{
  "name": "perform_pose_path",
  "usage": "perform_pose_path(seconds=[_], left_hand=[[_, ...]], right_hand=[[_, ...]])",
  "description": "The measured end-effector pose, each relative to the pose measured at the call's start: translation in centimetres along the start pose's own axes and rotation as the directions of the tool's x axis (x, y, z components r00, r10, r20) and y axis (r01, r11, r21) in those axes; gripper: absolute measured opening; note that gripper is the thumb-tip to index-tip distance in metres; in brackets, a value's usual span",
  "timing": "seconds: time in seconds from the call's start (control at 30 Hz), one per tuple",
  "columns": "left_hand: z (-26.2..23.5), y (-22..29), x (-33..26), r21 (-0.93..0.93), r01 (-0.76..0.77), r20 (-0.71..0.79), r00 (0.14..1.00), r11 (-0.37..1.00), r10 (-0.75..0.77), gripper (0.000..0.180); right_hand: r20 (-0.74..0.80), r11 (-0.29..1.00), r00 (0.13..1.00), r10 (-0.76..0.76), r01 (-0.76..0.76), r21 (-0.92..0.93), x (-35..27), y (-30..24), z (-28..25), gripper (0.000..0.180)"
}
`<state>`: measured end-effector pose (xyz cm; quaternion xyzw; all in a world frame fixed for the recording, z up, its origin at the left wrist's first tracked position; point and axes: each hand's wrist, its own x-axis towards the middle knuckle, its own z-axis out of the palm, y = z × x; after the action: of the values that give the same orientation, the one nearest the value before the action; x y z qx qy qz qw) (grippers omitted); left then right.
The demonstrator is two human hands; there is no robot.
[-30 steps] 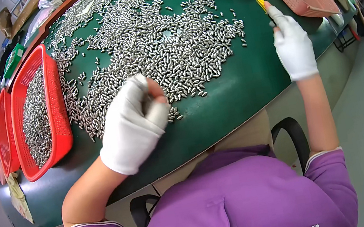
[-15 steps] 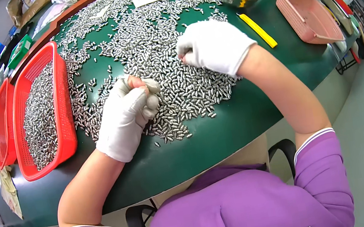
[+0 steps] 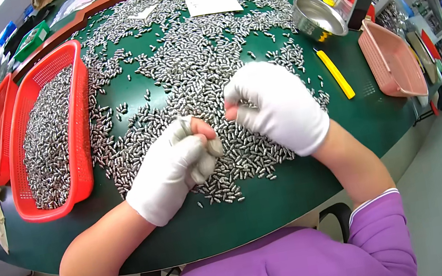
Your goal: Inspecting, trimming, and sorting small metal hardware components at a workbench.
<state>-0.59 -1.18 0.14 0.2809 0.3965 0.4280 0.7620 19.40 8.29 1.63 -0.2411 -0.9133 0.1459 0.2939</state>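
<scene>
My left hand (image 3: 173,172), in a white glove that leaves the thumb tip bare, is closed with its fingers curled in. Whatever lies inside it is hidden. My right hand (image 3: 283,107), gloved in white too, hangs over the heap a little farther off. Its fingers are curled and the bare tips come close together; what they hold, if anything, I cannot make out. Beneath both hands spreads a wide heap of small silvery metal pieces (image 3: 196,78), pointed and ridged, on the green table (image 3: 300,189).
At the left a red perforated basket (image 3: 83,102) holds many such pieces, beside a second red basket (image 3: 1,134). White papers (image 3: 213,3) lie on the heap. On the right are a metal bowl (image 3: 319,15), a yellow-handled tool (image 3: 335,75) and a pink basket (image 3: 392,59).
The view has shifted, so the table things sit lower and farther right. My right hand has come slightly nearer to me and turned, showing its thumb more. My left hand stays closed.
</scene>
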Motion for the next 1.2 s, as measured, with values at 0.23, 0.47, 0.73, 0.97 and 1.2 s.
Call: perform_pose_path(seconds=[0.23, 0.47, 0.73, 0.97, 1.2], left_hand=[[1.2, 0.3, -0.6, 0.309, -0.004, -0.020, 1.000, 0.951, 0.011, 0.025], [1.1, 0.4, -0.6, 0.184, 0.049, 0.042, 0.997, 0.982, -0.058, 0.036], [0.7, -0.1, -0.4, 0.162, 0.001, 0.031, 0.999, 0.987, -0.006, 0.022], [0.5, -0.3, -0.4, 0.127, -0.042, 0.048, 0.998, 0.991, 0.036, 0.024], [0.6, -0.3, -0.4, 0.144, -0.026, 0.039, 0.999, 0.989, 0.021, 0.025]], right_hand=[[0.016, 0.977, 0.993, -0.119, 0.114, 0.180, -0.1, -1.0, 0.2, 0.018], [0.029, 0.902, 0.997, -0.068, 0.049, 0.429, -0.1, -1.0, 0.3, 0.017], [0.024, 0.908, 0.998, 0.055, -0.060, 0.415, -0.3, -1.1, 0.3, 0.017], [0.116, 0.967, 0.978, 0.176, -0.149, -0.206, -0.7, 1.1, -0.2, 0.017], [0.170, 0.961, 0.965, 0.200, -0.159, -0.227, -0.8, 1.4, 0.4, 0.012]])
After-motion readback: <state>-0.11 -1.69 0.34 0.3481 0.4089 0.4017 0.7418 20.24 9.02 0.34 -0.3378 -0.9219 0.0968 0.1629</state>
